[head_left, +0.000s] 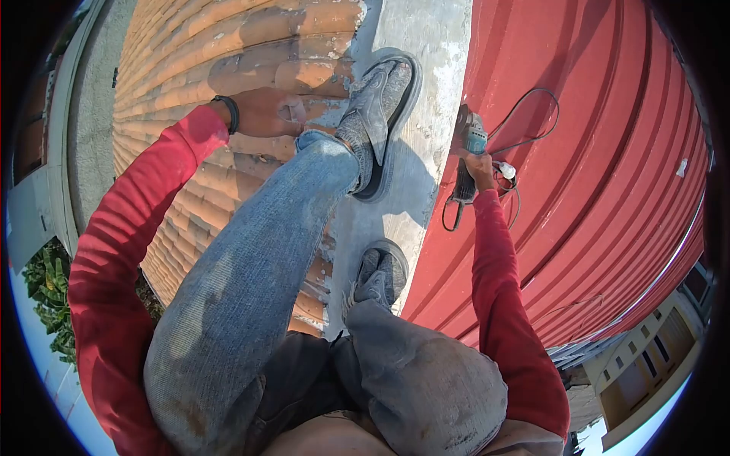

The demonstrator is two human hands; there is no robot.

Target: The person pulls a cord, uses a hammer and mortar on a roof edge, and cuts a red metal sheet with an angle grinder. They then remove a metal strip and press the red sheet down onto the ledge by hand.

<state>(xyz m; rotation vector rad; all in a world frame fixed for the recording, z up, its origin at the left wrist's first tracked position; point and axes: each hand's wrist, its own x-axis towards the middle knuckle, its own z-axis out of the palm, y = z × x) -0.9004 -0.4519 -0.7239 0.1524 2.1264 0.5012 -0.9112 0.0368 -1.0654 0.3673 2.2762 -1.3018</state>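
Note:
My right hand (479, 169) is wrapped round a teal and black angle grinder (475, 140), which is over the red metal roof beside the edge of the pale concrete ridge. A black cord loops out from the tool across the red sheets. On the other side, my left hand (268, 112) is over the orange clay tiles (266, 38), near my sandalled foot; its fingers point toward the ridge, and whether they are spread or curled is unclear. A dark band circles the left wrist.
Both my feet, in dusty grey sandals (380, 114), stand on the narrow concrete ridge (426, 45). Ribbed red roofing (608, 190) slopes away on the right. A white plug or connector (507, 170) lies by the cord. Buildings and green plants show far below at the edges.

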